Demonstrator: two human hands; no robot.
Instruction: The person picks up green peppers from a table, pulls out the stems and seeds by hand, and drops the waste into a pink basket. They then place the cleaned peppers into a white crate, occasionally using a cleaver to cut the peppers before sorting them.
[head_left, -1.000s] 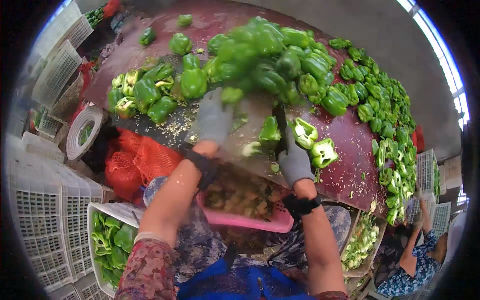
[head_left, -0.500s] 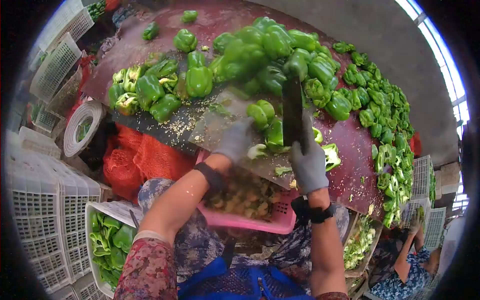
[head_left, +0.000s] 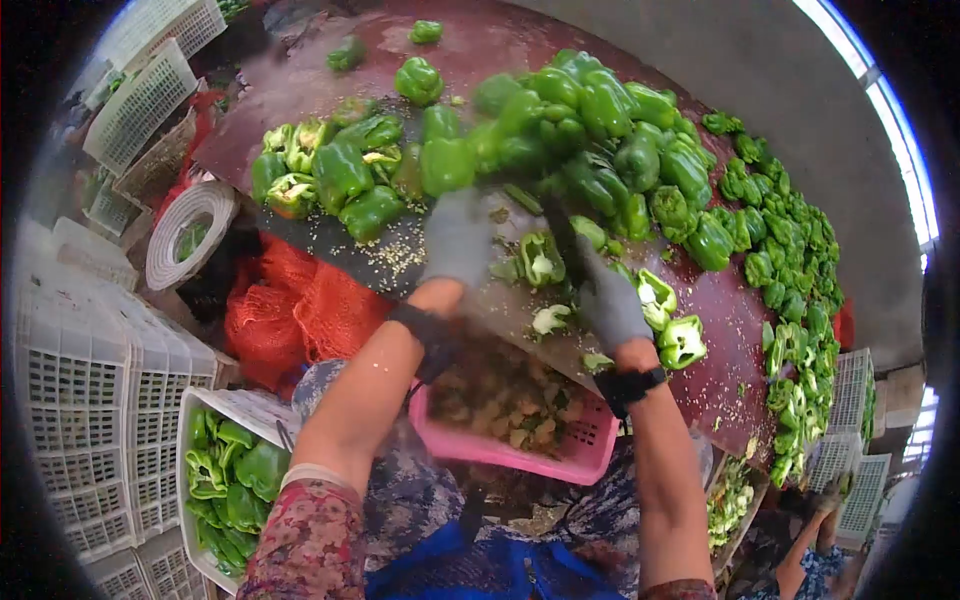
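Note:
In a grey glove, my right hand (head_left: 612, 298) grips a wide dark-bladed knife (head_left: 563, 235), its blade pointing away over the table. My left hand (head_left: 458, 240), also gloved and smeared by motion, reaches forward to a whole green bell pepper (head_left: 447, 165); its fingers are blurred. Between the hands, a cut bell pepper (head_left: 541, 260) lies on a flat board (head_left: 500, 312) with a pale core piece (head_left: 550, 319) near it. To the right of the knife hand lie cut pepper pieces (head_left: 682, 342). A heap of whole bell peppers (head_left: 600, 105) sits beyond the blade.
Below the table edge stands a pink basket (head_left: 575, 465) of scraps. A white crate (head_left: 190, 480) of cut peppers is at lower left, beside stacked crates (head_left: 75, 420) and red netting (head_left: 290, 310). More peppers (head_left: 790, 240) line the right side. Another person's arm (head_left: 805, 545) shows lower right.
My left hand has left the pepper by the knife and moved forward toward a whole one. The knife has tilted left; a cut pepper and another piece at right now show.

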